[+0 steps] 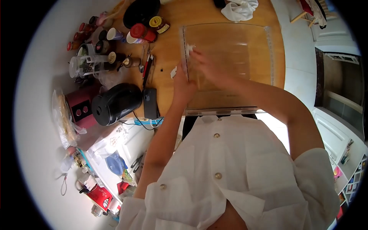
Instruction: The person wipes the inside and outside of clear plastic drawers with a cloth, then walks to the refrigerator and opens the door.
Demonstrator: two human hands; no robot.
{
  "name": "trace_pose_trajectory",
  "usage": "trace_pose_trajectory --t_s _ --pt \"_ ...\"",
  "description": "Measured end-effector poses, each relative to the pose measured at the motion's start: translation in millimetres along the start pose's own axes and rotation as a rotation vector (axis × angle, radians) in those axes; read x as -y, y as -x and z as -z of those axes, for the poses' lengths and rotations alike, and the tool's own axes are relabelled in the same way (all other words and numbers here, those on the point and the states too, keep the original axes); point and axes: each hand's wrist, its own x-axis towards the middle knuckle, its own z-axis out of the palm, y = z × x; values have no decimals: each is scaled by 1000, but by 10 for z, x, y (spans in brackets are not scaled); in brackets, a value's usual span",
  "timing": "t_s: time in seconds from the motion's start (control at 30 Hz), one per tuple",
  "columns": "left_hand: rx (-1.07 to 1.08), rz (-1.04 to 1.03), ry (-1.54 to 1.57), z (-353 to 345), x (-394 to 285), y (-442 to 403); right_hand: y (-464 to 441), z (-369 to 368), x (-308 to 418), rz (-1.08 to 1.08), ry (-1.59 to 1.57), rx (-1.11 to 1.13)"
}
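A clear plastic bin or drawer [230, 57] lies on the wooden table in front of my body, its near edge close to my shirt. My left hand [184, 86] is wrapped round the bin's left side. A small white piece [173, 72] shows beside its fingers. Over the left part of the bin, my right hand [203, 63] has its fingers closed on a white cloth or tissue [190, 48], which touches the left wall. The tissue is small and partly hidden by the fingertips.
Left of the bin on the table [165, 88] lie a dark phone [150, 103], a red-and-black tool [147, 71] and a black kettle [117, 104]. Jars, including a red-lidded jar [143, 32], and cups stand further back. A white cloth bundle [239, 9] lies at the far edge.
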Motion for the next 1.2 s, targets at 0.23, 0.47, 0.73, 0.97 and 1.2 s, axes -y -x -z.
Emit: trace_pose_trajectory --t_s 0.23,0.47,0.73,0.97,1.2 --pt "27 -17 7 -7 -25 5 -386 -106 -92 287 -182 -305" --pt "28 32 18 -47 27 -3 -738 124 -2200 80 307 -54" --pt "26 36 57 -25 69 -17 -268 21 -152 -252 -415 77" --pt "-5 -35 65 -87 99 -41 399 -296 283 -95 -345 -118" --pt "42 64 85 -37 -82 -19 -514 256 -665 -281 -39 -394"
